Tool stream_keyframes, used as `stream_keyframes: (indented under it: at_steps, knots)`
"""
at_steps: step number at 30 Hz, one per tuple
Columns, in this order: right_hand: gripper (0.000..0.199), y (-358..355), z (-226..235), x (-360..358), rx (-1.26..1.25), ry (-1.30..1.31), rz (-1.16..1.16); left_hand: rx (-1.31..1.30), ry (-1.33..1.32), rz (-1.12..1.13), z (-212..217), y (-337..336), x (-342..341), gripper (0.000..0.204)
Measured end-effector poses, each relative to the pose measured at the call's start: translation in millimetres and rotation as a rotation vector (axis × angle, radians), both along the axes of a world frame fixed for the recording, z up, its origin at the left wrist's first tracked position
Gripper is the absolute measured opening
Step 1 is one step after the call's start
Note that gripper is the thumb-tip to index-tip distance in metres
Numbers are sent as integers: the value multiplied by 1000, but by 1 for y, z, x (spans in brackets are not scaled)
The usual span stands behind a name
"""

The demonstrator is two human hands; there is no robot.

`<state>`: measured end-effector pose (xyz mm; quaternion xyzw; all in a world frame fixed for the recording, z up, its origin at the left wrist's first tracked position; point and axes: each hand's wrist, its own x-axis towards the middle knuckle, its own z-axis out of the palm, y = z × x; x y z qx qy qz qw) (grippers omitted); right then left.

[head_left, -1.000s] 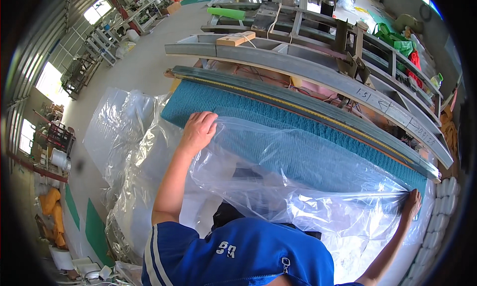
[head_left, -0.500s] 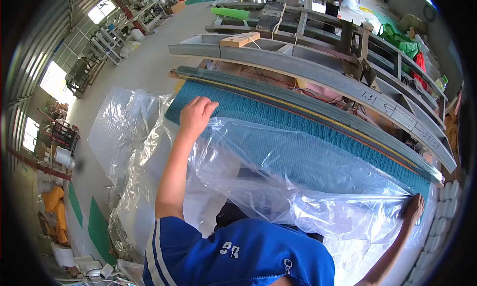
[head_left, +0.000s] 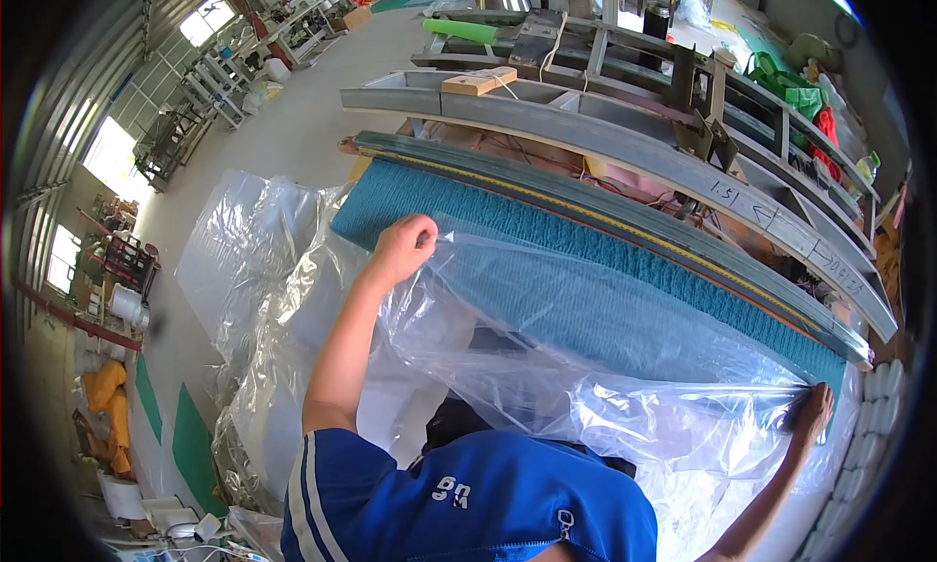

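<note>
Drawing the creases out cleanly would likely call for a low left hand [head_left: 405, 247], fingers curled at the upper edge of clear plastic film [head_left: 605, 401], its pinch impossible to confirm, and a gentle, even pull against the right hand [head_left: 814, 409], clamped on a gathered fold. The film spans the gap between the widely parted hands, partly covering ribbed teal fabric [head_left: 547, 222] beyond them.

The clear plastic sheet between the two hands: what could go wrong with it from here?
The plastic sheet could tear at the right hand, where it is drawn into tight folds. Its upper edge leaves part of the teal cloth bare and might slide down, uncovering more.
</note>
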<state>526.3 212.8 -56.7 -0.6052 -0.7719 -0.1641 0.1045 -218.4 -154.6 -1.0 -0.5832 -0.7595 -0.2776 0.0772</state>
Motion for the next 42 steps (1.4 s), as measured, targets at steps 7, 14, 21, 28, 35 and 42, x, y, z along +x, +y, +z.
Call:
stream_keyframes:
  at_steps: [7,14,21,28,35,42]
  knots:
    - [15,1,-4,-1,30,9,-5,-170,-428,214,0,16,-23,13]
    - [16,-5,-8,8,83,65,-46,-346,-214,236,13,25,-29,21]
    - [18,0,-10,31,45,285,-11,-77,-1006,-63,30,17,-35,9]
    - [26,21,11,98,-318,756,138,60,-1053,-84,70,1,-16,13]
    - [24,5,82,77,-249,1130,238,376,-1262,-78,98,4,10,11]
    - [27,14,131,39,77,1461,294,1129,-968,154,155,22,16,14]
